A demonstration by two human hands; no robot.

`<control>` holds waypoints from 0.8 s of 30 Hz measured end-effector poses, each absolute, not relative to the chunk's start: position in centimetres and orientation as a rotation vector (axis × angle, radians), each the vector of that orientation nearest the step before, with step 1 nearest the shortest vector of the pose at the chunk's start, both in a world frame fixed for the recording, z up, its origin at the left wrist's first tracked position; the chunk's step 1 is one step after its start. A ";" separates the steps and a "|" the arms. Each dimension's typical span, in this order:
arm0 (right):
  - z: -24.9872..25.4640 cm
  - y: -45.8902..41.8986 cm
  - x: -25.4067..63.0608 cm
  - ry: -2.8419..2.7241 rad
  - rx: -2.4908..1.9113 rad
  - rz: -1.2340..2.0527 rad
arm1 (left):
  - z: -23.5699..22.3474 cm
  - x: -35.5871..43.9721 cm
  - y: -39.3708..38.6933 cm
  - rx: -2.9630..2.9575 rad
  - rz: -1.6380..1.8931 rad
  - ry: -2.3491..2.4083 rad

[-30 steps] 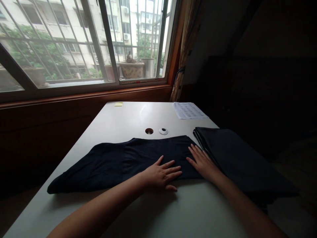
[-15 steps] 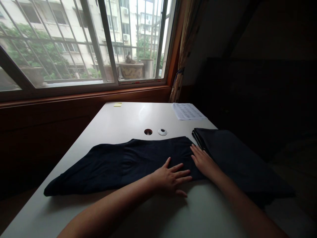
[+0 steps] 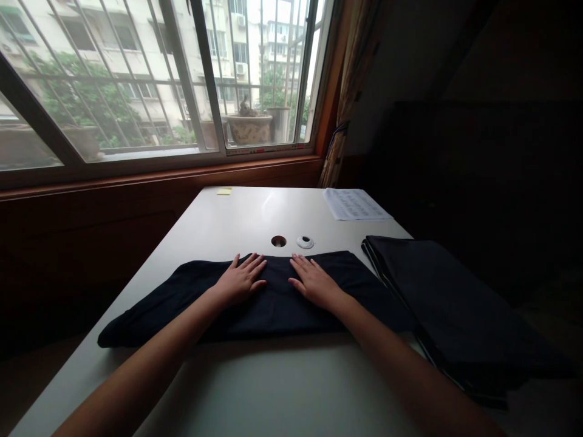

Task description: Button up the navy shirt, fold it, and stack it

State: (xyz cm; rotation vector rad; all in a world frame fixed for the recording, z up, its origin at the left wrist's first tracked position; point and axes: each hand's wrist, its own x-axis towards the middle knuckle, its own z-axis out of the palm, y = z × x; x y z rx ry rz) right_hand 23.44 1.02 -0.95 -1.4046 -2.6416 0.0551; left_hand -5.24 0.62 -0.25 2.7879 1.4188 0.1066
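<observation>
Navy cloth (image 3: 282,309) lies under fingers (image 3: 257,268) near its edge (image 3: 279,257).

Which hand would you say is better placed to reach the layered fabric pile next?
Probably the right hand: it rests on the dark cloth, nearer the fabric pile, while the left hand lies farther away.

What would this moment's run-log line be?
left hand: palm-down on navy cloth | right hand: same | right of cloth: folded dark fabric
</observation>
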 end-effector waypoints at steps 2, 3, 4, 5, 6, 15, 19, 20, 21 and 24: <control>-1.6 1.3 23.7 -2.646 -1.421 0.077 | -0.5 -5.9 1.0 2.752 0.096 1.457; -1.9 1.5 24.3 -2.632 -1.443 0.078 | -0.6 -6.1 1.1 2.744 0.096 1.464; -2.1 1.7 25.2 -2.610 -1.471 0.076 | -0.6 -6.2 1.3 2.740 0.096 1.466; -2.4 1.9 26.3 -2.582 -1.505 0.070 | -0.6 -6.3 1.4 2.736 0.097 1.468; -2.7 2.1 27.7 -2.550 -1.544 0.062 | -0.7 -6.3 1.5 2.731 0.098 1.468; -4.6 2.9 38.9 -2.339 -1.753 -0.061 | -0.9 -7.3 1.9 2.753 0.143 1.392; -4.8 2.9 39.7 -2.343 -1.746 -0.074 | -0.8 -9.0 2.0 2.762 0.121 1.396; -4.8 2.9 39.6 -2.343 -1.747 -0.077 | -0.7 -9.5 2.0 2.754 0.105 1.419; -4.9 2.9 39.6 -2.342 -1.749 -0.081 | -0.6 -10.1 2.0 2.739 0.082 1.450; -4.9 2.9 39.5 -2.332 -1.761 -0.097 | -0.2 -11.8 1.9 2.685 -0.011 1.576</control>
